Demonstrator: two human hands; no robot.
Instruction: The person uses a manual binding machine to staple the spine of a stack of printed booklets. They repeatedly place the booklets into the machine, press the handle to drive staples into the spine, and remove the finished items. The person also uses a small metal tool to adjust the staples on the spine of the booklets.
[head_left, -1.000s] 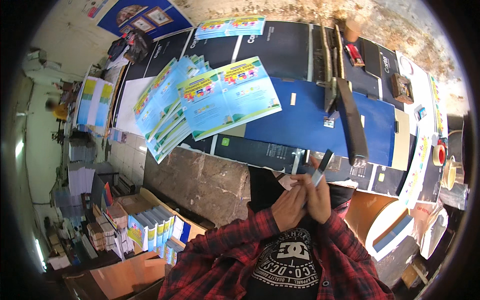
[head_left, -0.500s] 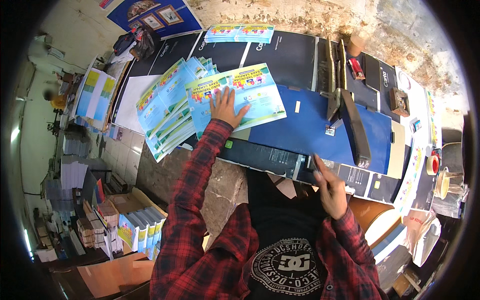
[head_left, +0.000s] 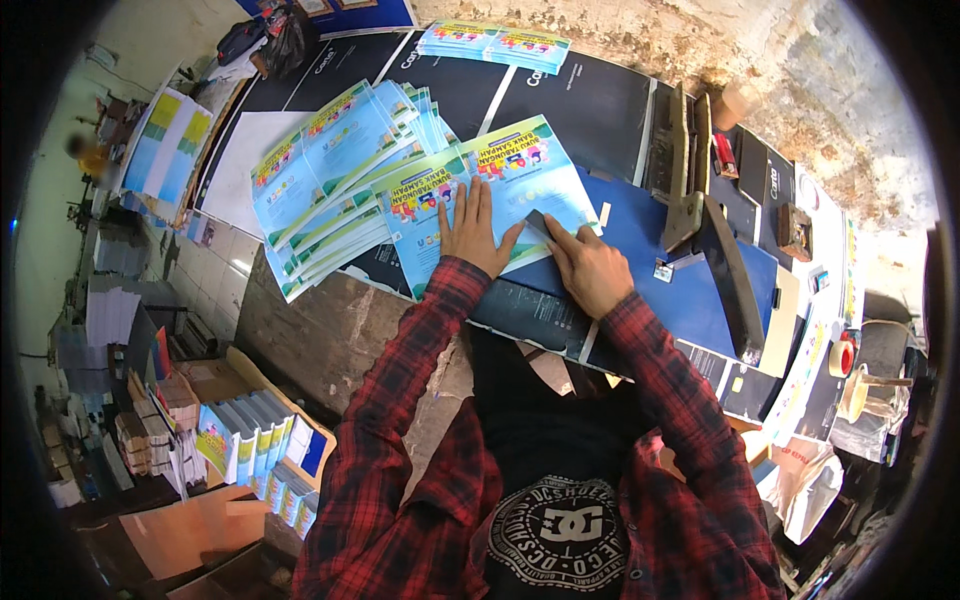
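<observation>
Left hand [head_left: 472, 228] is lying spread, pinning the light-blue printed paper booklet [head_left: 505, 185]; right hand [head_left: 592, 268] is pinching a small dark creasing tool [head_left: 540, 222], seemingly creasing its fold, stroke toward five o'clock likely following.

Light-blue printed covers [head_left: 340, 190] fanned on bench (more at far edge [head_left: 495, 45]); cardboard box [head_left: 265, 430] w/ booklets, floor left.

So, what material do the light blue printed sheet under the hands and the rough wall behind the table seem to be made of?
The printed sheet under the left hand and right hand looks like thin glossy paper: it lies flat and fans in a stack. The wall looks like bare, crumbling plaster or stone, matte and blotchy.
</observation>
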